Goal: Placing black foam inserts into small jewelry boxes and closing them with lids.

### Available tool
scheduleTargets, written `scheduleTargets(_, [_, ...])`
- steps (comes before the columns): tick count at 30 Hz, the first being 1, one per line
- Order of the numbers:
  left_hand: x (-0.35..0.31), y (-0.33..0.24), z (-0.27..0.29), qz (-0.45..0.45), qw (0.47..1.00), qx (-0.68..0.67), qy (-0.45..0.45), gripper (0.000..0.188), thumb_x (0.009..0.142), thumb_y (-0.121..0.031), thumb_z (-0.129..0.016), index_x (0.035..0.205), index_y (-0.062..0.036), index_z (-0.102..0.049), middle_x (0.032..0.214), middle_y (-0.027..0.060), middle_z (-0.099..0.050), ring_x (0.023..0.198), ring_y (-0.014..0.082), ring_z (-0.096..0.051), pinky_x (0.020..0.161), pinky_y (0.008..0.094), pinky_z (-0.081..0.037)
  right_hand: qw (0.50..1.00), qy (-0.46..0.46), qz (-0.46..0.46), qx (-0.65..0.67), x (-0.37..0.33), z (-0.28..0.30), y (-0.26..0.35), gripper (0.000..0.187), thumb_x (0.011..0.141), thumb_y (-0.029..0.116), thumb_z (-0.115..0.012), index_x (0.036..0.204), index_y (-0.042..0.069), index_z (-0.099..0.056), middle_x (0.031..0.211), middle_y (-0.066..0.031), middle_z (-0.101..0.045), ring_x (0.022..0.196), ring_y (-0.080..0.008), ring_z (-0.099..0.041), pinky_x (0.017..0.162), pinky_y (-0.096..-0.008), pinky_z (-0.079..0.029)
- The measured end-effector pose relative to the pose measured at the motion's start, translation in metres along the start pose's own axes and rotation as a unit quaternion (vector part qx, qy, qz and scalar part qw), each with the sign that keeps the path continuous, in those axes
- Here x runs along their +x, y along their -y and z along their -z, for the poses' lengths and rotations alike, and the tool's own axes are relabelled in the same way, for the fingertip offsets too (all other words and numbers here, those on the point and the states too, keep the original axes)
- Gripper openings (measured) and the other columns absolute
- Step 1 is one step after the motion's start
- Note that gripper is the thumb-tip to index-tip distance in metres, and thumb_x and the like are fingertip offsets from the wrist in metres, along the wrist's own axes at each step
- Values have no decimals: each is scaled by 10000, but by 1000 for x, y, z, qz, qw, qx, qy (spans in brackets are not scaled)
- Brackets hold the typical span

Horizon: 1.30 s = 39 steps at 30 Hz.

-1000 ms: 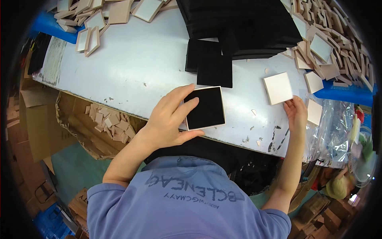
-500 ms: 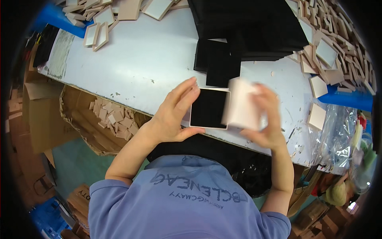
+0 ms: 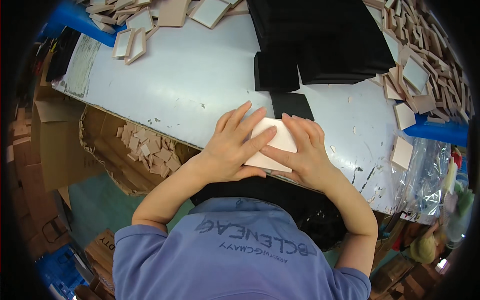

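Note:
A small pale pink box point(image 3: 281, 136) rests at the table's near edge, its closed top facing up. My left hand point(image 3: 225, 147) is wrapped round its left side, with a finger lying over the top. On the opposite side my right hand point(image 3: 310, 155) grips the box, its thumb across the top and the other fingers along the far right edge. The black lining is hidden under the pink cover. Just beyond the fingers lies a black square pad point(image 3: 295, 106), near a small black stack point(image 3: 276, 72).
A large black stack point(image 3: 340, 40) stands at the back. Pale pink box parts are heaped at the far right point(image 3: 440, 75), above a blue tray point(image 3: 440, 131), and at the far left. A cardboard carton point(image 3: 100, 145) holding pink pieces point(image 3: 150, 150) is below left. Clear plastic point(image 3: 425, 172) lies right.
My right hand has brought the pink cover left onto the black-lined box half, which no longer shows. Both hands are now close together round the box.

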<state>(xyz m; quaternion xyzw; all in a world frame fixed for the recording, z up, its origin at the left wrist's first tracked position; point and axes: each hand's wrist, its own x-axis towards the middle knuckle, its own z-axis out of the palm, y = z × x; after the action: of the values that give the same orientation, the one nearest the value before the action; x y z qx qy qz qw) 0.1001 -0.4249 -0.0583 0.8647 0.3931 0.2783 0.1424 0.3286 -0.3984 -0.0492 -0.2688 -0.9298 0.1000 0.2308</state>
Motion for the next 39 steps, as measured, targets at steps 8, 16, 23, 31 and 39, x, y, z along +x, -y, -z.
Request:
scheduleTargets(8, [-5,16,7,-11,997,-29,-73,828,766,-638,-561,1340,-55,-435,1382,226,-380,1288,390,-354,1031,507,-239,985,-51,-90,141,2,30,-30,422,757,278,-695,1126,88,-622,1241,-138,-537,1122,-299,-494,950,-427,-345])
scheduleTargets(16, [-22,276,103,450,732,370,-353,514,865,-430,-554,1188,-31,-525,1180,217,-520,1155,332,-473,997,446,-331,988,-40,-151,17,3,4,-48,379,716,98,-696,1076,26,-605,1129,-139,-580,1046,-313,-524,916,-393,-385])
scheduleTargets(23, [-54,287,116,423,810,125,-387,340,858,-281,-608,1008,19,-550,1058,195,-592,994,324,-562,901,378,-422,989,-82,-123,-14,-1,3,-57,298,705,45,-683,998,24,-633,1060,-126,-600,978,-297,-549,832,-385,-434])
scheduleTargets(31, [19,77,58,-92,973,-25,-208,154,878,28,-495,1025,-15,-475,1288,297,-462,1198,428,-464,997,472,-369,825,-298,-362,316,-18,28,-49,114,873,35,-599,967,-28,-609,833,-36,-595,741,-78,-514,645,-203,-410])
scheduleTargets(39, [18,-19,18,33,996,-50,68,508,732,-369,-725,1022,-25,-491,1434,280,-245,1314,455,-277,1057,555,-217,983,-152,-100,13,-9,47,-2,396,602,-112,-593,977,-7,-668,882,-151,-628,767,-243,-606,672,-285,-481])
